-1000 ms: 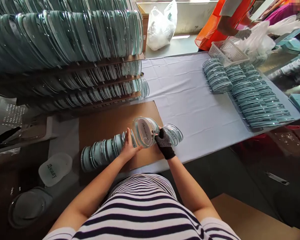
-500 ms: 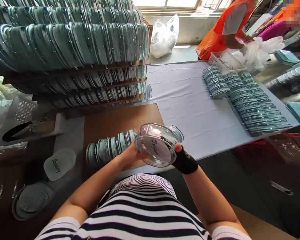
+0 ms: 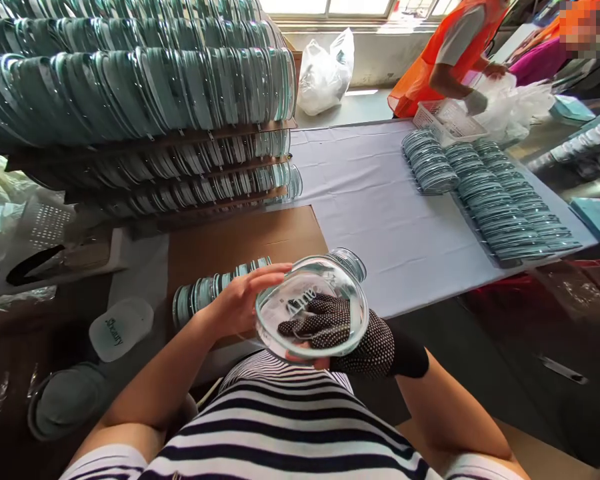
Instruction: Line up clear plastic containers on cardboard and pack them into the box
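A round clear glass dish [image 3: 347,270] with dark printed lettering is held tilted in front of my striped shirt. My left hand [image 3: 235,300], bare, grips its left rim with the fingers stretched along the edge; the thumb is hidden. On the lower right, my right hand [image 3: 360,340] in a black dotted glove holds the same dish. Its gloved fingers show across the glass, and bare fingertips show at the lower rim. Whether those fingers are inside or beneath the dish I cannot tell. Just beyond stands a row of similar glass pieces [image 3: 207,293] on brown cardboard [image 3: 280,230].
Racks of upright glass discs [image 3: 145,93] rise at the back left. Stacked glass rows [image 3: 500,207] lie on the white table [image 3: 360,180] at right. A person in an orange vest [image 3: 430,73] handles plastic bags there. A lettered translucent piece [image 3: 120,327] lies at left.
The dish has turned, so its lettering faces me differently, and it sits slightly lower. My right hand has shifted from its right edge across the glass; my left fingers have moved onto the rim.
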Demonstrator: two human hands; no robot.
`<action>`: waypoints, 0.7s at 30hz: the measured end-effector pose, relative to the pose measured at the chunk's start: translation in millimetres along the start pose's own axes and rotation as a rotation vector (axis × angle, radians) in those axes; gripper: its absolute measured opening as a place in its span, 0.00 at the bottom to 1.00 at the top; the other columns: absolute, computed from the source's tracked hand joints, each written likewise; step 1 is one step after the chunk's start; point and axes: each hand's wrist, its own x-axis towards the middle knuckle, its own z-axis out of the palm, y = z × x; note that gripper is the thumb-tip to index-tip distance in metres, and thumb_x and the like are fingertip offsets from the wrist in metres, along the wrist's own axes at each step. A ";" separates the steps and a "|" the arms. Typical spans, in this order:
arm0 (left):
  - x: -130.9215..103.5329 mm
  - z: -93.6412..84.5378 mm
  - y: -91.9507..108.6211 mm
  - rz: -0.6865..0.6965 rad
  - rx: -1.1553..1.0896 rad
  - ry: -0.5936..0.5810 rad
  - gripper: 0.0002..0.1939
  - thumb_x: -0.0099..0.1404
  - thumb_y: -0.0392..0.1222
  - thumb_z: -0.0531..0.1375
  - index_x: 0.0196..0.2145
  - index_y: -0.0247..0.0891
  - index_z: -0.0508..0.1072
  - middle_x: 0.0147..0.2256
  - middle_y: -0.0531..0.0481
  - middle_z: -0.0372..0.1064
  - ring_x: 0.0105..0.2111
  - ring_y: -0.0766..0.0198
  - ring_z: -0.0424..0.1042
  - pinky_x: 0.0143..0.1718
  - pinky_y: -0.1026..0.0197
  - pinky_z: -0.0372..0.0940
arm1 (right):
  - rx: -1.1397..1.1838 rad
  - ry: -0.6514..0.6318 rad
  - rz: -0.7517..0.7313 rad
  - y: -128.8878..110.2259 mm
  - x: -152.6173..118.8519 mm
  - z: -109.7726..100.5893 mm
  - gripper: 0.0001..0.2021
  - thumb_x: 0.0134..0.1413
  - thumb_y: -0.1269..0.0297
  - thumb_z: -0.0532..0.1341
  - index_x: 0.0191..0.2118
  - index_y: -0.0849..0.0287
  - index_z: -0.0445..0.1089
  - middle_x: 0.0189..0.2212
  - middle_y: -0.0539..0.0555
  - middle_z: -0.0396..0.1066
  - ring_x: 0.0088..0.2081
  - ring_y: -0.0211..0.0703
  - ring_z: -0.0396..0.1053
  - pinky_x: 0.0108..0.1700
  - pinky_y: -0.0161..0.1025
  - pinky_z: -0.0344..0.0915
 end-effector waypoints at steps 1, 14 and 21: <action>2.7 -4.6 4.7 0.070 0.059 0.023 0.32 0.66 0.44 0.65 0.64 0.50 0.61 0.61 0.39 0.66 0.58 0.54 0.71 0.55 0.52 0.70 | 0.000 -0.032 -0.045 -2.9 0.7 -0.7 0.13 0.64 0.54 0.61 0.50 0.47 0.77 0.53 0.48 0.76 0.60 0.39 0.68 0.68 0.42 0.56; 1.5 -13.2 7.8 0.190 0.404 0.140 0.16 0.68 0.43 0.63 0.52 0.43 0.66 0.59 0.41 0.69 0.55 0.59 0.74 0.48 0.59 0.75 | -0.140 0.164 0.118 7.6 -19.0 -3.2 0.24 0.59 0.50 0.65 0.57 0.54 0.73 0.60 0.59 0.69 0.65 0.53 0.61 0.68 0.54 0.58; -4.0 -12.1 -2.9 0.243 0.499 0.052 0.11 0.67 0.32 0.60 0.46 0.45 0.69 0.58 0.46 0.69 0.58 0.57 0.71 0.53 0.53 0.74 | 0.867 0.586 0.578 28.8 -33.9 -1.0 0.26 0.68 0.45 0.47 0.62 0.48 0.68 0.58 0.55 0.72 0.57 0.52 0.72 0.59 0.56 0.69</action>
